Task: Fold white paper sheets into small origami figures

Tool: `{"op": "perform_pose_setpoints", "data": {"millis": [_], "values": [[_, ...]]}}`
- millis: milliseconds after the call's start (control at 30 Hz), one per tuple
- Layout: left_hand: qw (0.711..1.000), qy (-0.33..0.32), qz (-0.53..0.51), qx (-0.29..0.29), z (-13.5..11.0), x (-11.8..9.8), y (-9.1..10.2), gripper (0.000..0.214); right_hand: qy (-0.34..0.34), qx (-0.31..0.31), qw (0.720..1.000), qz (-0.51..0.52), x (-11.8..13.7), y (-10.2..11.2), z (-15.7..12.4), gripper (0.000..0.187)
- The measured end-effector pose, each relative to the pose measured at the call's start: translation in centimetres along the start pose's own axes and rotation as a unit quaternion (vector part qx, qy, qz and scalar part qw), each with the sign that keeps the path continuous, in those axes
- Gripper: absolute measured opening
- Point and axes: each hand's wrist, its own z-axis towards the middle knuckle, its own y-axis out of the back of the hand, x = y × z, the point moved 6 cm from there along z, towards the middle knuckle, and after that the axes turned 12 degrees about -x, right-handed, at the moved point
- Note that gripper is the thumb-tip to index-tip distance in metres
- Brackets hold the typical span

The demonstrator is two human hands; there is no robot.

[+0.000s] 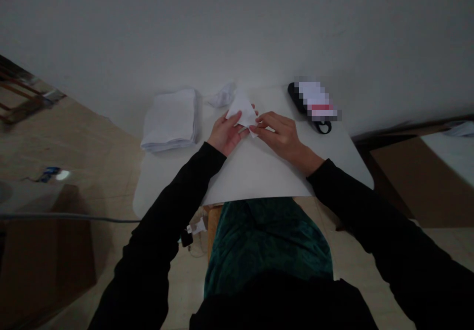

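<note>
From my remote seat I see the folded paper (242,110) held just above the far middle of the white table (259,172), between both hands. The left hand (225,135) is half closed, palm up, with its thumb and fingers gripping the sheet's left edge. The right hand (281,135) is curled, its fingertips pinching the lower right corner.

As I judge it, the main risk is a crooked crease. The sheet is off the table with nothing firm beneath it, so uneven pressure from either hand could skew the fold or tear the thin corner. The light is dim and I cannot tell how well the edges line up.

A stack of paper (171,119) sits left of the hands and a crumpled piece (222,95) just beyond them. A sleeve swinging left could knock the stack askew.
</note>
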Motion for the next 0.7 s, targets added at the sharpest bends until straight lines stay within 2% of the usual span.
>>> {"op": "perform_pose_setpoints", "data": {"millis": [167,200,267,300,367,567,700], "values": [[0.986,-0.116,0.065,-0.103,-0.3,0.4,1.4,0.075,-0.063,-0.035,0.992,0.107,-0.6,-0.4,-0.1,0.007],[0.982,-0.135,0.073,-0.113,-0.4,0.2,1.6,0.071,-0.085,-0.043,0.989,0.116,-0.9,-0.5,-0.2,0.007],[0.977,-0.159,0.092,-0.109,-0.5,-0.1,1.6,0.047,-0.129,-0.053,0.983,0.123,-1.5,-0.6,-0.3,0.007],[0.976,-0.164,0.101,-0.101,-0.6,-0.2,1.4,0.035,-0.146,-0.058,0.979,0.128,-1.7,-0.7,-0.3,0.006],[0.976,-0.162,0.117,-0.082,-0.6,-0.1,1.1,0.025,-0.175,-0.076,0.970,0.148,-2.2,-0.7,-0.4,0.002],[0.982,-0.152,0.096,-0.052,-0.5,0.2,0.7,0.031,-0.296,-0.105,0.925,0.215,-3.1,-1.1,-0.9,0.017],[0.985,-0.133,0.087,-0.063,-0.3,0.4,1.0,0.026,-0.336,-0.110,0.904,0.239,-3.2,-1.7,-1.4,0.023]]}}
